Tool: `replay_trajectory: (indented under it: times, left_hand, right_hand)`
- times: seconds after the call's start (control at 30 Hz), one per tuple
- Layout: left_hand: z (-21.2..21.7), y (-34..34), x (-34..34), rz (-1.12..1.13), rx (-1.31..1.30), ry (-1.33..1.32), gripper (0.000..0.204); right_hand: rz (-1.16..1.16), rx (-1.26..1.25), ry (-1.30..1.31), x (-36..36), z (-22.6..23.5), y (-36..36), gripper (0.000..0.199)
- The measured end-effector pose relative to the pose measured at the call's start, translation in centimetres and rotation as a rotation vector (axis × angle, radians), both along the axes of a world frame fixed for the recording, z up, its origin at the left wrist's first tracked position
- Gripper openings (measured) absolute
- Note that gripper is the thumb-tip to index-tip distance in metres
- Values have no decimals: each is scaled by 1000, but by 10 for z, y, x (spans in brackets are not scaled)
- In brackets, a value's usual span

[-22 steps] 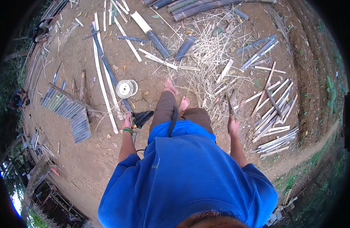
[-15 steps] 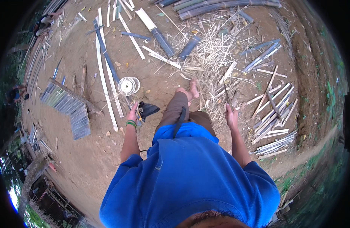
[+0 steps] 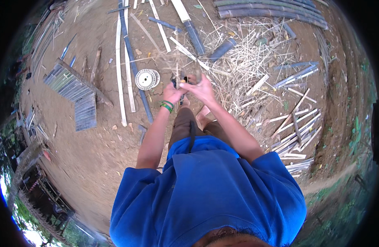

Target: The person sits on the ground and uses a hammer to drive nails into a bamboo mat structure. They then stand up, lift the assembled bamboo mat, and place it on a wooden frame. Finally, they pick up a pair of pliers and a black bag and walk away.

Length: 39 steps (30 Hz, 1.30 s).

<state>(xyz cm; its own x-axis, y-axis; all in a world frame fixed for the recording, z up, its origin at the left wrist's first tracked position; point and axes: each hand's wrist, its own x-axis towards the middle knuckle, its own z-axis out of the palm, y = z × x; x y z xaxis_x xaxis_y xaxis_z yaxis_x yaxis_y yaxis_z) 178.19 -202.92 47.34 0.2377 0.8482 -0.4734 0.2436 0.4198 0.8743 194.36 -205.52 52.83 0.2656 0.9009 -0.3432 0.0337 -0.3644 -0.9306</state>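
My left hand (image 3: 170,93), with green bands at its wrist, is closed around something dark, partly hidden and smeared by motion. Just to its right, my right hand (image 3: 202,89) is closed on a thin dark knife (image 3: 198,71), its blade blurred and pointing away from me. The two hands meet in front of my legs. Between them show black and orange-yellow bits (image 3: 183,80) that I cannot make out. A white spoked reel (image 3: 141,80) lies on the ground left of the hands.
Pale shavings (image 3: 243,57) cover the ground at far right. Split bamboo pieces (image 3: 298,129) lie right, dark bamboo poles (image 3: 271,13) at the back. Long pale strips (image 3: 118,61) and a dark pole (image 3: 134,61) stretch along the left. Farther left is a slatted bamboo panel (image 3: 85,113).
My hands were wide apart and have come together in front of me. The black cloth-like thing beside my left hand has left its former place. The view has shifted slightly.
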Motion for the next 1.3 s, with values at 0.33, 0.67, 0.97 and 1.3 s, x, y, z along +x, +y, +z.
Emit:
replay_trajectory:
  times: [0.33,0.67,0.97,1.3]
  left_hand:
    - [23,46,41,-531,-151,-141,49]
    - [-41,23,72,-525,-607,-371,55]
    - [0,4,124,-618,-632,-312,60]
    - [-32,-24,123,-450,-1020,-744,29]
  right_hand:
    - [-355,81,71,21,-32,36,38]
    - [-668,147,325,57,-15,-2,38]
    - [-852,258,642,119,-4,-50,28]
    - [-727,271,417,140,25,-89,38]
